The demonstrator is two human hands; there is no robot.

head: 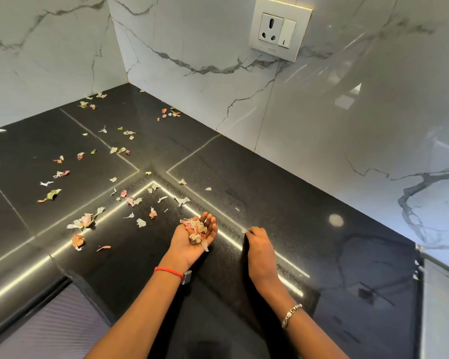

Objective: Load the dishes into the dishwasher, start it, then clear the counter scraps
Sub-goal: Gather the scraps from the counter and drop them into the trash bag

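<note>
From the head camera, you are looking down at a black stone counter (283, 203) that runs into a corner of a white marbled wall (347, 112). Your left hand (196, 235) lies palm up just above the counter near its front, fingers loosely cupped and not closed. It carries a pile of scraps (196, 230), pink and pale green bits heaped across the palm, with one piece hanging off the heel of the hand. Your right hand (257, 242) is beside it, to the right and apart from it, knuckles up and fingers curled under. At its tip it pinches a small scrap (243, 230) that sits right at the counter surface, on the bright strip of reflected light.

Loose scraps (83, 221) are still spread over the counter to the left of your hands, from near the front edge back to the corner. A few more lie just beyond your left fingertips, and some lie along the wall.

A white socket (279, 28) with a switch is set in the wall above. You wear a red thread (167, 271) on the left wrist and a beaded bracelet (290, 313) on the right.
</note>
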